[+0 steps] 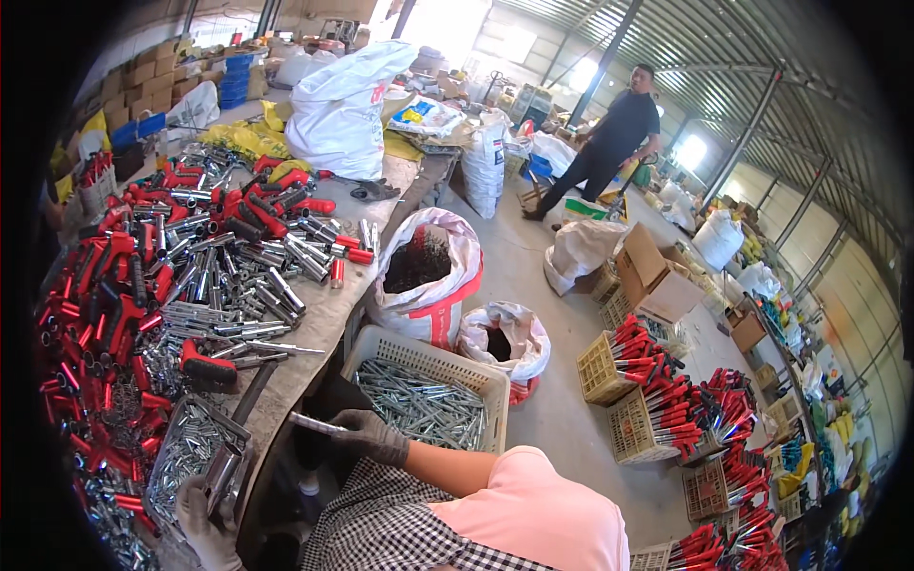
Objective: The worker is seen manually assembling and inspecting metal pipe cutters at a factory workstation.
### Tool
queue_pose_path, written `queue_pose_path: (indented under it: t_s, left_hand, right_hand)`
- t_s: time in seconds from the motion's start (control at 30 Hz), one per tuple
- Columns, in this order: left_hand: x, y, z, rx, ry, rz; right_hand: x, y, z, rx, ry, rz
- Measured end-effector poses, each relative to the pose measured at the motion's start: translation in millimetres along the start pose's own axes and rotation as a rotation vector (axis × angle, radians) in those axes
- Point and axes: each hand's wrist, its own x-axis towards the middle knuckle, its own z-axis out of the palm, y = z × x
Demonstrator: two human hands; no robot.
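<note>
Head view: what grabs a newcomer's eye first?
Probably the big heap of red and black handles mixed with shiny metal parts, covering much of the table at left. Next, the red-handled tools packed in crates on the floor at right. Lower down, the right hand, in a dark glove, holds a thin metal rod beside a crate of metal pieces.

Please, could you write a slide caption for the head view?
Gloved right hand holding a metal rod, gloved left hand a metal tube, at a cluttered workbench.
</note>
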Motion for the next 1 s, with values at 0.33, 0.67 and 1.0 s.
queue_pose_path:
  t_s: [0.33, 0.67, 1.0]
  left_hand:
    - [10, -13, -14, -0.001, -0.134, 0.035]
    - [6, -16, -14, 0.013, -0.173, 0.124]
    - [4, -18, -10, -0.050, -0.066, 0.086]
  right_hand:
    - [-25, 53, -40, 0.426, -0.125, 0.187]
    - [-1, 65, -51, 0.518, -0.317, 0.268]
    - [3, 65, -51, 0.499, -0.332, 0.286]
